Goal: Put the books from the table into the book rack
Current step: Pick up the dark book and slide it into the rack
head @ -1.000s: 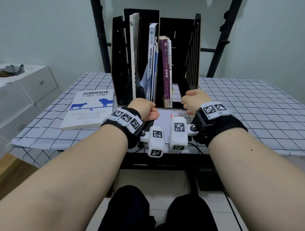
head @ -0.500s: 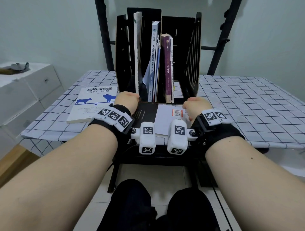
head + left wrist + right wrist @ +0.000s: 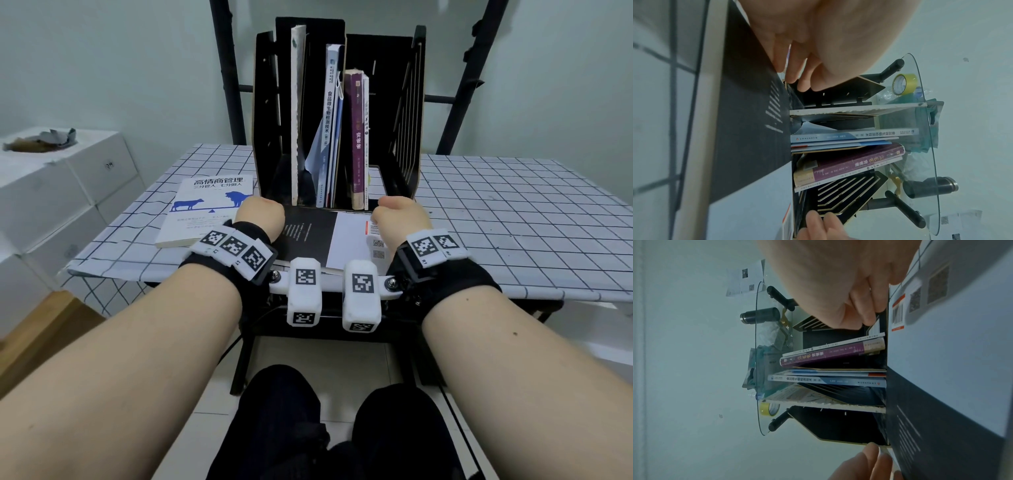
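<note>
Both hands curl their fingers round the far edge of the black-and-white book (image 3: 329,236): left hand (image 3: 261,216) at its left corner, right hand (image 3: 399,219) at its right. It lies flat just near of the book rack (image 3: 406,113).

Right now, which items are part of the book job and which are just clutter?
Job: book rack; black-and-white book under both hands, left hand, right hand; white book with blue animals.
Clutter: yellow tape roll; white boxes; checked tablecloth.

Black rack (image 3: 267,113), grid-checked tablecloth (image 3: 513,212), perhaps bluish.
</note>
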